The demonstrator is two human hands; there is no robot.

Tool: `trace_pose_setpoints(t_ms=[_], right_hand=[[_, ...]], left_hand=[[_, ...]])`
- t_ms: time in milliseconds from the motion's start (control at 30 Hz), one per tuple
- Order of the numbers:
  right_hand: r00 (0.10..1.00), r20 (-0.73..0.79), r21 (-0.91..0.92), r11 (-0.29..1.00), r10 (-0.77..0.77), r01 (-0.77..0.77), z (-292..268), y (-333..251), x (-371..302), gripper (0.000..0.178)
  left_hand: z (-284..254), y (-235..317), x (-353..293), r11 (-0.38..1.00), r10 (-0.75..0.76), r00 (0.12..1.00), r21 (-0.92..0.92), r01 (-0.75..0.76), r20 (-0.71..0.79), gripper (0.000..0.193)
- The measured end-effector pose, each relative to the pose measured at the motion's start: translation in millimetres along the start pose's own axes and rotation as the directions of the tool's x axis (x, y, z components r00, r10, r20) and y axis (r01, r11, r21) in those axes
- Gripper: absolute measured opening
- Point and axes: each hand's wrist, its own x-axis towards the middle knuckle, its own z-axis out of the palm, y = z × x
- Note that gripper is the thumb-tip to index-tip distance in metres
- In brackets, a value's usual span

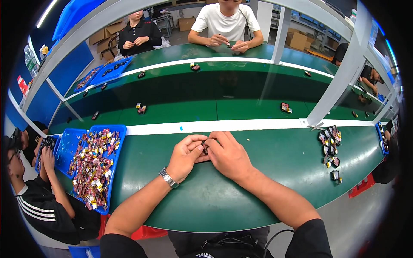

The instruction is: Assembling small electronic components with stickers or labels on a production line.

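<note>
Over the middle of the green table [180, 202], both my hands meet around a small black part [205, 148]. My left hand [186, 155], with a metal watch on its wrist, pinches the part between thumb and fingers. From the other side my right hand [228, 155] closes on the same part, its fingertips bent over it. Most of the part is covered by my fingers, so its exact kind is hidden. To the right lies a loose group of small black parts [330, 148] with reddish and yellow-white pieces on them.
A blue tray [112, 172] at left is heaped with small red, yellow and white pieces. Beyond the white rail [159, 128], a dark green conveyor belt [249, 112] carries scattered small parts. Grey frame posts [333, 77] rise at right. Co-workers sit across and at left.
</note>
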Motion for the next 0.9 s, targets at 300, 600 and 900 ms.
trace_pose_setpoints(t_ms=[300, 600, 900], right_hand=[[0.998, -0.032, 0.013, 0.999, 0.048, -0.047, 2.4, -2.8, 1.4, 0.014], [0.998, -0.028, 0.015, 0.998, 0.065, -0.064, 5.7, -3.7, 0.4, 0.015], [0.896, 0.146, 0.511, 0.744, 0.419, -0.431, 1.0, 2.9, 0.4, 0.016]], left_hand=[[1.9, 0.7, -1.0, 1.0, 0.011, 1.0, 0.008, -0.011, 0.0, 0.026], [5.2, 3.2, -0.8, 0.999, 0.007, 0.999, 0.046, -0.004, -0.046, 0.023], [7.7, 1.4, -1.8, 0.992, 0.043, 0.993, 0.127, -0.029, -0.108, 0.02]])
